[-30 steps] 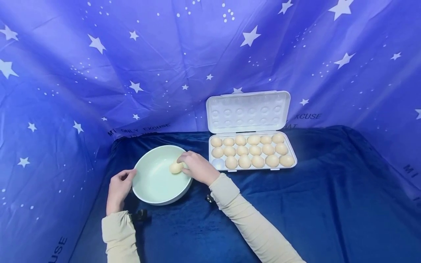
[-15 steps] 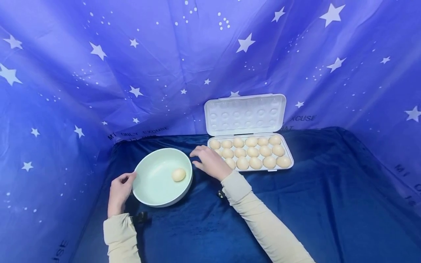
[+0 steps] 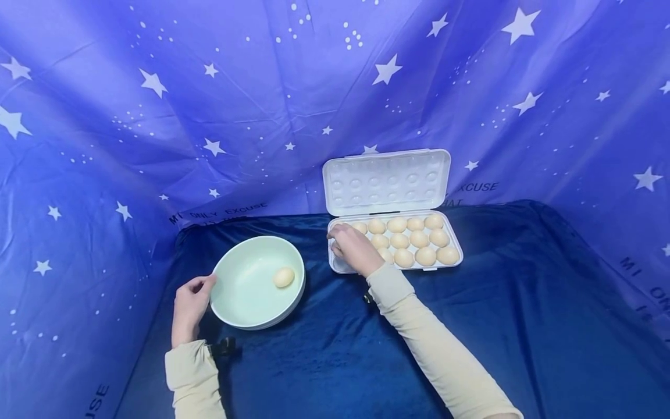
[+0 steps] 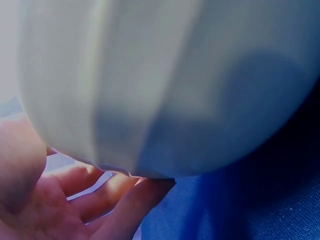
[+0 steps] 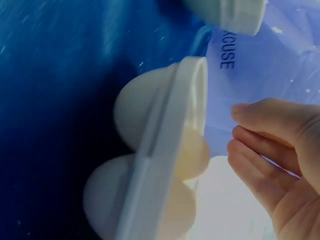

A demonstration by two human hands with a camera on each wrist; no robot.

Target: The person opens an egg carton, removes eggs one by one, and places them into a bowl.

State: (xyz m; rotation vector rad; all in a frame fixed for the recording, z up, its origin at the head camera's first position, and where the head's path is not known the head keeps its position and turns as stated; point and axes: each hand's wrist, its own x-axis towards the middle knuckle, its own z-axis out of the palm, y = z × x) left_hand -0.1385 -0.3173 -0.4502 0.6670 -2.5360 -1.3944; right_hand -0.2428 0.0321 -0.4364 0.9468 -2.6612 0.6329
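Observation:
My left hand (image 3: 191, 304) pinches the left rim of a pale green bowl (image 3: 246, 299), its fingers against the outer wall in the left wrist view. One egg (image 3: 284, 277) lies inside, toward the bowl's right side. My right hand (image 3: 358, 249) hovers over the left end of a white egg box (image 3: 455, 237), covering some of the eggs there. Several light brown eggs (image 3: 403, 257) sit in rows in the box. In the right wrist view, the thumb and fingers (image 5: 250, 165) are apart with nothing between them, near an egg (image 5: 194, 155) at the box's edge.
The egg box's lid (image 3: 387, 186) stands raised at the back. Dark blue cloth (image 3: 324, 349) covers the table. A blue curtain with white stars (image 3: 251, 116) hangs behind and at both sides. A small black device (image 3: 225, 347) sits at the left wrist.
My right hand let go of the egg in the bowl, then moved right to the egg box. The left hand has stayed at the bowl's rim.

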